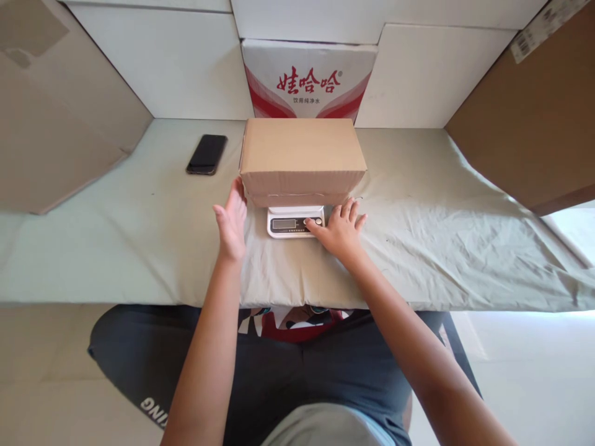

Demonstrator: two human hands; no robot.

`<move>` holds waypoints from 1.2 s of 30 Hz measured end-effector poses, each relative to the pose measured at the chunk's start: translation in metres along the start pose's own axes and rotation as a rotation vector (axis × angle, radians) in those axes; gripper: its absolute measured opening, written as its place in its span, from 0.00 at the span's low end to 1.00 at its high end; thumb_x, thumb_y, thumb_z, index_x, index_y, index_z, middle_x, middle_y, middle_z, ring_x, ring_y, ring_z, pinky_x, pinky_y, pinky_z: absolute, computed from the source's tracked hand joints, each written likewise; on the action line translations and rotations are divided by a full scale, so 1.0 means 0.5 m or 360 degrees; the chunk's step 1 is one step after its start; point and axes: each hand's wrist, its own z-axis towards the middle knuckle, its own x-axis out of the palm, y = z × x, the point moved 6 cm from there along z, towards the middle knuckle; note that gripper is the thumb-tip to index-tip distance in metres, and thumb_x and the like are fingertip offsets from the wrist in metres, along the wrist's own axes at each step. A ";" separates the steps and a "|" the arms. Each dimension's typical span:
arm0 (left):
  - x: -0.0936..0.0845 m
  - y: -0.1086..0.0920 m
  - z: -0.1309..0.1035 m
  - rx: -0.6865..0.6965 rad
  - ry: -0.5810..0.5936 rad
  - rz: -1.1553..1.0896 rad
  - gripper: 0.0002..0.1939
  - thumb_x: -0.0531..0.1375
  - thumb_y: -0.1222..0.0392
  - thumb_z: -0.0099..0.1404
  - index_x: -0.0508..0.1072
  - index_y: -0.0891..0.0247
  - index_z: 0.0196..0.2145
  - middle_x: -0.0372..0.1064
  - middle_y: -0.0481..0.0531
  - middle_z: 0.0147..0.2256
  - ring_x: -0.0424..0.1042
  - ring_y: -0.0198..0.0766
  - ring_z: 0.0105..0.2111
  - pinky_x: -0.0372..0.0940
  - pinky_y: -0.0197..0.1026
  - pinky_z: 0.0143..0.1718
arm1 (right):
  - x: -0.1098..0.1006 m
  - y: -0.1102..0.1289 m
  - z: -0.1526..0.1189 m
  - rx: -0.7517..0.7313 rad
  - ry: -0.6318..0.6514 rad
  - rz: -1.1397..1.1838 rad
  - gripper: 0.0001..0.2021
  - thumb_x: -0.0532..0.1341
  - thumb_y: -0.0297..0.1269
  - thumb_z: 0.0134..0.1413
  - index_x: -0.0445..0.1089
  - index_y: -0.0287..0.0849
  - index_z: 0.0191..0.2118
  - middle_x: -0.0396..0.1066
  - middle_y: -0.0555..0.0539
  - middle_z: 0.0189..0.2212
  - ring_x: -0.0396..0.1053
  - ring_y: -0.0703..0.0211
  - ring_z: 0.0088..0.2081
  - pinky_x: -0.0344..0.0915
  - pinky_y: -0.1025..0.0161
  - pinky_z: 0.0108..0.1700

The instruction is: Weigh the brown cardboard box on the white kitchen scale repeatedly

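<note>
A closed brown cardboard box (pixel 304 148) rests on top of a white digital kitchen scale (pixel 273 230), hiding most of its platform. My right hand (pixel 343 230) is spread at the scale's right front, its thumb on a button of the dark control panel. The scale's small display looks blank. Beside the box's lower left corner, my left hand (pixel 232 223) is upright with fingers stretched and thumb apart, holding nothing. Whether its fingertips touch the box I cannot tell.
A black smartphone (pixel 207 154) lies left of the box on the grey-green cloth (pixel 418 248). A white and red carton (pixel 309 77) with Chinese lettering stands behind. Large cardboard panels border the left (pixel 65 111) and right (pixel 525 118).
</note>
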 end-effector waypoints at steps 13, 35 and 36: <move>0.005 -0.007 -0.003 0.0017 -0.0052 0.0027 0.59 0.41 0.09 0.64 0.71 0.50 0.75 0.56 0.55 0.81 0.49 0.54 0.83 0.45 0.54 0.84 | -0.103 -0.076 -0.048 0.0005 -0.0250 0.0721 0.61 0.55 0.75 0.64 0.45 0.26 0.83 0.34 0.26 0.86 0.31 0.33 0.88 0.29 0.29 0.86; 0.013 -0.013 0.003 0.0097 -0.0043 0.0152 0.58 0.35 0.12 0.68 0.66 0.50 0.78 0.54 0.51 0.82 0.47 0.52 0.84 0.45 0.53 0.84 | -0.039 -0.077 0.150 -0.0306 -0.0660 0.1314 0.40 0.28 0.46 0.77 0.50 0.36 0.83 0.59 0.39 0.82 0.59 0.55 0.82 0.62 0.47 0.80; 0.010 -0.012 0.004 0.0094 -0.0059 0.0158 0.59 0.34 0.12 0.68 0.66 0.50 0.78 0.54 0.51 0.82 0.47 0.51 0.84 0.46 0.53 0.84 | -0.039 -0.074 0.147 -0.0345 -0.0689 0.1323 0.39 0.30 0.46 0.77 0.50 0.37 0.83 0.61 0.39 0.81 0.60 0.53 0.81 0.62 0.46 0.79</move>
